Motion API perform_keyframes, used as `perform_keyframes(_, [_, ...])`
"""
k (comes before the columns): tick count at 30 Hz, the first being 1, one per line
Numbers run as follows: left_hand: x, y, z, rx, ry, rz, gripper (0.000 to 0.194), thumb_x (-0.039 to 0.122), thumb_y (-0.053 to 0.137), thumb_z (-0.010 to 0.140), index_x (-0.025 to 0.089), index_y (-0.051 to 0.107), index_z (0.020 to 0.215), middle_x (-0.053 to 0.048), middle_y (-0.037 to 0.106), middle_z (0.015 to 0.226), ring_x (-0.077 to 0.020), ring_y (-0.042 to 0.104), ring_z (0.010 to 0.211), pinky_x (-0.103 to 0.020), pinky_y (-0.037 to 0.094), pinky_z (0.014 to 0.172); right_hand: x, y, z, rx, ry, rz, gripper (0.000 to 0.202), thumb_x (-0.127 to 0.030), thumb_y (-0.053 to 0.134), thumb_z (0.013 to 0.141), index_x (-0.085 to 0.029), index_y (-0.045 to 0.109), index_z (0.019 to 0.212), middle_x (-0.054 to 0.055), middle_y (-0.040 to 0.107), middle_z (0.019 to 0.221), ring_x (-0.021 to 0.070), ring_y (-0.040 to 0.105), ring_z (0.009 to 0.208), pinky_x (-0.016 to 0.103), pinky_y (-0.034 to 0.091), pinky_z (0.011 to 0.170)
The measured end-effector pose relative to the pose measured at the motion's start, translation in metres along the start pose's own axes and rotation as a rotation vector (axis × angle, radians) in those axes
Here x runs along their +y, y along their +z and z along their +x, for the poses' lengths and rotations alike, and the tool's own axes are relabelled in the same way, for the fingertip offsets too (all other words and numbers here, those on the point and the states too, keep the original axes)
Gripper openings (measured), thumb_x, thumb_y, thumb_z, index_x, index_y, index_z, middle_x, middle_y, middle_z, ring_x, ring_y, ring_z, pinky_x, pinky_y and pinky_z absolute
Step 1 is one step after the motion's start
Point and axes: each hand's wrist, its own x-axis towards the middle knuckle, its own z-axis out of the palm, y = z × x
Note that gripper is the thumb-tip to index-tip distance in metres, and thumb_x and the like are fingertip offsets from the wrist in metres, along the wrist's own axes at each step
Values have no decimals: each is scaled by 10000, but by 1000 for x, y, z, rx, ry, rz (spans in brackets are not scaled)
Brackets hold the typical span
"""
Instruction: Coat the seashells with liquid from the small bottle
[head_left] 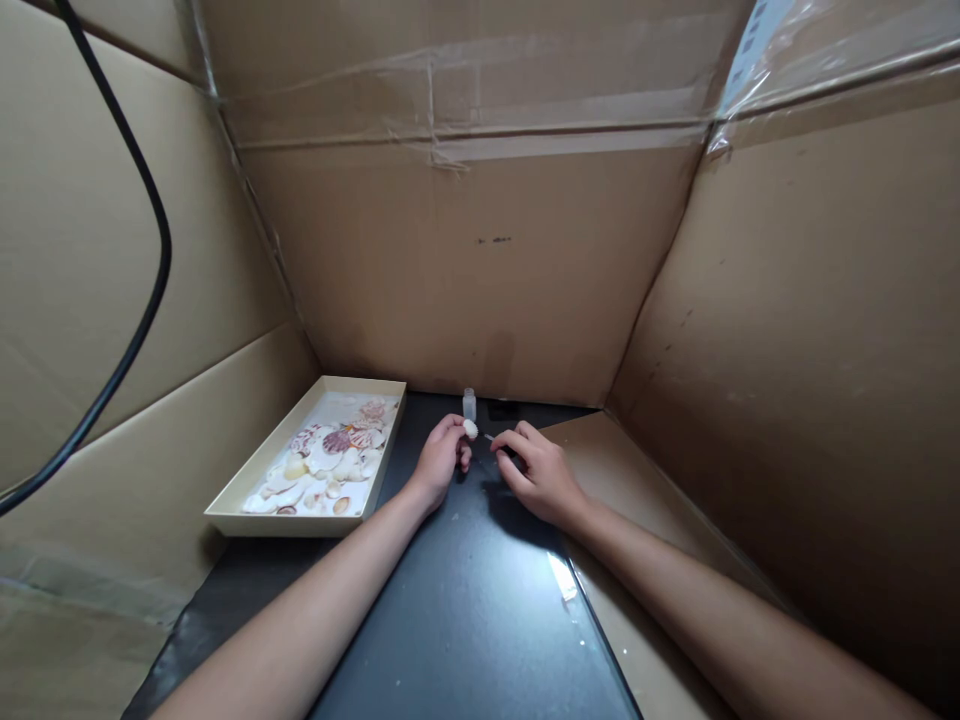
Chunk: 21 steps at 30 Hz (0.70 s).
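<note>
Near the far end of the dark tabletop, my left hand (442, 460) pinches a small white ribbed seashell (470, 429) between thumb and fingers. My right hand (536, 472) is closed on a thin brush-like tool (488, 436), whose dark tip points at the shell. Whether the tip touches the shell is too small to tell. Just behind the shell stands a small, clear-looking bottle (469, 404), upright and without a visible cap. To the left of my left hand, a shallow cream tray (300, 526) holds many seashells (330, 455) on a white base.
Tall cardboard walls (465, 260) enclose the dark table (465, 620) at the back and sides. A small black object (503, 410) lies right of the bottle. Under my right forearm is a cardboard flap (622, 470). A black cable (161, 245) hangs at the left.
</note>
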Motion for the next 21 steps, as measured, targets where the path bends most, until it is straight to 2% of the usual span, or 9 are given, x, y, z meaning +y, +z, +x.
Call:
perform_keyframes(4, [-1,0,0,-3,7,11,127,293,536,724,181,484,753,69,448,541,-58,396,392,-174,297,373,-1,1,0,-37,-44,39,194,-205,482,873,-233,632,993,15,520,852,121,534,712,225,406,675])
perform_keyframes(8, [-1,0,1,-3,10,9,124,288,533,716,181,476,743,67,455,559,-55,394,395,-175,290,371,-1,0,0,-10,15,-22,162,-204,492,860,-225,635,933,8,505,822,120,520,677,232,399,658])
perform_keyframes(13, [0,-1,0,-7,5,5,122,289,532,721,180,483,746,68,441,532,-58,394,394,-171,283,381,-2,0,0,-21,-35,27,189,-215,473,880,-230,628,986,18,530,854,116,524,676,221,403,647])
perform_keyframes(17, [1,0,-1,-6,7,0,118,280,538,717,177,484,737,64,458,561,-52,399,399,-171,294,386,-2,0,0,-1,22,-30,155,-224,487,870,-227,630,931,9,542,834,112,515,641,226,390,627])
perform_keyframes(21, [1,0,-1,-7,9,0,103,270,532,717,178,488,729,64,450,555,-51,396,399,-170,296,391,-3,-1,0,-6,3,14,165,-231,480,880,-224,626,957,17,552,847,118,536,673,220,403,637])
